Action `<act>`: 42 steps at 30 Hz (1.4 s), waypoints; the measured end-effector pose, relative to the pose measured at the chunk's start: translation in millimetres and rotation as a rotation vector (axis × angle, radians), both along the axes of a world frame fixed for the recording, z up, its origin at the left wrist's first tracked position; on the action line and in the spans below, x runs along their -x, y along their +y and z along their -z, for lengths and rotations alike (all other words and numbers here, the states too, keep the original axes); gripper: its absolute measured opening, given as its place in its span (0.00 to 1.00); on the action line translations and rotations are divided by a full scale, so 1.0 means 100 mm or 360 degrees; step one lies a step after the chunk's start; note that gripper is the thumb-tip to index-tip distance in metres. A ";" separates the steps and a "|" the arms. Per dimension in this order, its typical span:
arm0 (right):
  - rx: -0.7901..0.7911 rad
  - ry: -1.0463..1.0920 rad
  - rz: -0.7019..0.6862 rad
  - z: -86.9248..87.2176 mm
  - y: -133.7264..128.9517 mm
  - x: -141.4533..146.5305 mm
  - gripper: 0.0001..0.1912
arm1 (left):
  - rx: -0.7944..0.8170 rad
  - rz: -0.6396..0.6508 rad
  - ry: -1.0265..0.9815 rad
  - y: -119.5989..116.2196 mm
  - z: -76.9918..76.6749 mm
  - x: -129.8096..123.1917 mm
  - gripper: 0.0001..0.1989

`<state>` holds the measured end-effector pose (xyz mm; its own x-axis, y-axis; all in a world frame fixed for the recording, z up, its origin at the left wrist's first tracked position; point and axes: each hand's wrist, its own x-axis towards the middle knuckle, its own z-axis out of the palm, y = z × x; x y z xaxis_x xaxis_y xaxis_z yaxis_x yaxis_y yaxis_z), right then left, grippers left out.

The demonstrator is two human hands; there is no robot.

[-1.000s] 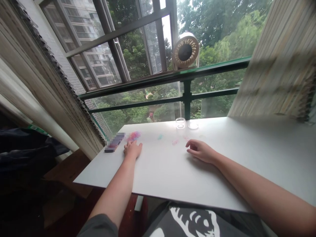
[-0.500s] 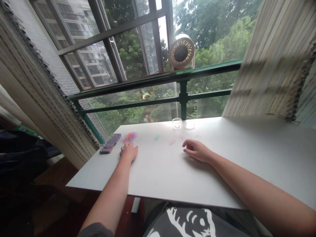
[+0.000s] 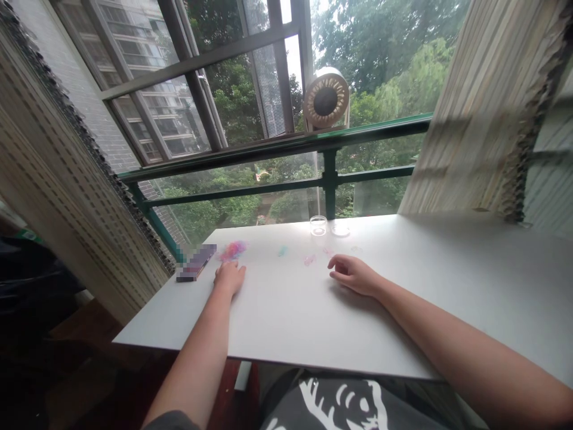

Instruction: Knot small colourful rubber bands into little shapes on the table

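My left hand (image 3: 230, 278) rests palm down on the white table at the near edge of a loose pile of small pink, orange and purple pieces (image 3: 233, 250). Its thumb stands apart from the fingers, and the fingertips are partly hidden. To the right, my right hand (image 3: 354, 275) lies on its side with loosely curved fingers and a gap between thumb and forefinger; nothing shows in it. Just beyond it are small pink clusters (image 3: 310, 260) and a pale one (image 3: 356, 248). A teal cluster (image 3: 282, 251) lies between the hands. The pieces are too small to name.
A dark purple box (image 3: 197, 263), blurred out, stands left of the pile. A clear round container (image 3: 318, 226) and a low clear dish or lid (image 3: 341, 230) sit at the back edge of the white table (image 3: 277, 322). Beyond are a green railing (image 3: 330, 173) and a fan (image 3: 326, 100).
The view has shifted slightly, so everything sits a little further left. Both hands keep nearly the same pose and place on the table.
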<state>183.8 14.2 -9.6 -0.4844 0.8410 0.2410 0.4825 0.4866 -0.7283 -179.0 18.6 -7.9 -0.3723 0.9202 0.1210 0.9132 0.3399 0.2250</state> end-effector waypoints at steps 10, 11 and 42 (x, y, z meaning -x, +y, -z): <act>-0.0002 0.0006 -0.0004 0.00 0.00 0.00 0.08 | -0.0563 0.0198 -0.0801 -0.07 -0.08 -0.23 0.16; -0.0001 0.0009 -0.0007 0.01 0.01 0.00 0.08 | -0.0568 0.0266 -0.0859 -0.07 -0.09 -0.29 0.16; -0.0082 0.0075 0.0017 0.00 0.01 0.02 0.06 | -0.0428 0.1497 -0.0983 -0.13 -0.06 -1.74 0.07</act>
